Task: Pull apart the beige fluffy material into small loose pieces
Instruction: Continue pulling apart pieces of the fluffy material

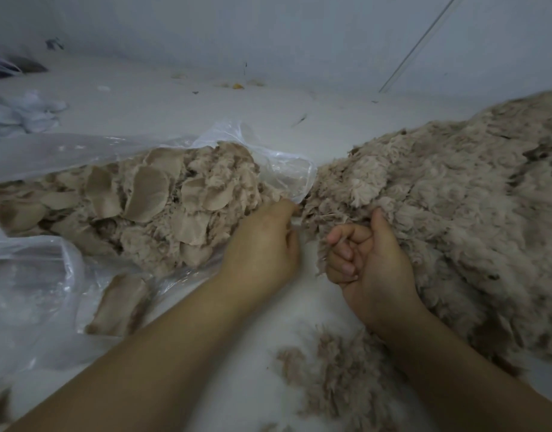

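Observation:
A clear plastic bag [81, 151] lies open on the left, stuffed with compact beige fluffy clumps [150, 194]. On the right spreads a big heap of loosened beige fluff [440, 198]. My left hand [262, 244] reaches to the bag's mouth, its fingertips hidden in the material there. My right hand [368, 263] is a curled fist at the heap's near-left edge, gripping a few thin fibres, thumb pressed up into the fluff. More loose tufts [331, 378] lie on the white surface between my forearms.
A second crumpled clear plastic bag [28, 275] sits at the near left, one beige clump [119, 304] beside it. White crumpled cloth [19, 113] lies far left. Small scraps [237, 85] dot the back by the wall.

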